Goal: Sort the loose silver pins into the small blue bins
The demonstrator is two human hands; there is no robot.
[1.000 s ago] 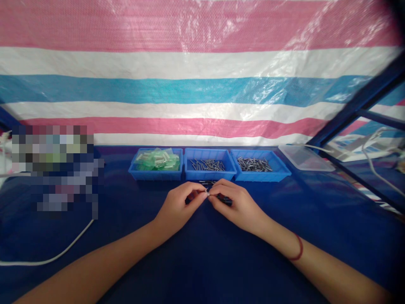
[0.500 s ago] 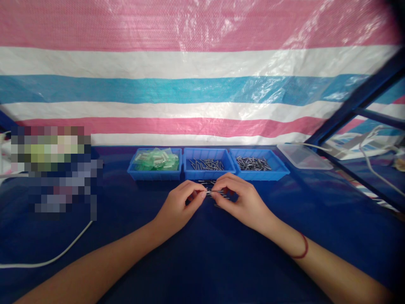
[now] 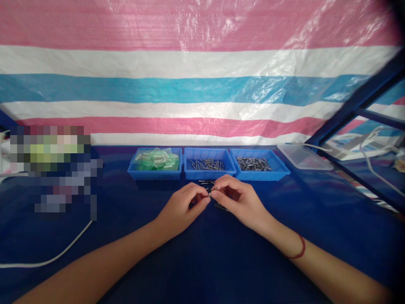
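Note:
My left hand [image 3: 182, 209] and my right hand [image 3: 238, 198] meet fingertip to fingertip over the blue table cloth [image 3: 202, 261], both pinched on a small metal pin [image 3: 210, 193] held between them. A few loose dark pins [image 3: 207, 182] lie on the cloth just beyond the fingers, and another pin [image 3: 220, 206] lies under my right hand. Behind them stand three blue trays: the left tray [image 3: 155, 174] holds green plastic bags, the middle tray [image 3: 209, 173] dark pins, the right tray [image 3: 264, 174] silvery pins.
A clear plastic lid [image 3: 304, 157] lies right of the trays. A white cable [image 3: 50, 255] runs across the cloth at the left. A dark blue frame bar [image 3: 357, 105] slants up at the right. A striped tarp [image 3: 190, 71] closes the back.
My right hand lifted off the loose pins and turned, its fingertips drawing close to the left hand's pinch. The hands sit slightly nearer the trays than a second ago.

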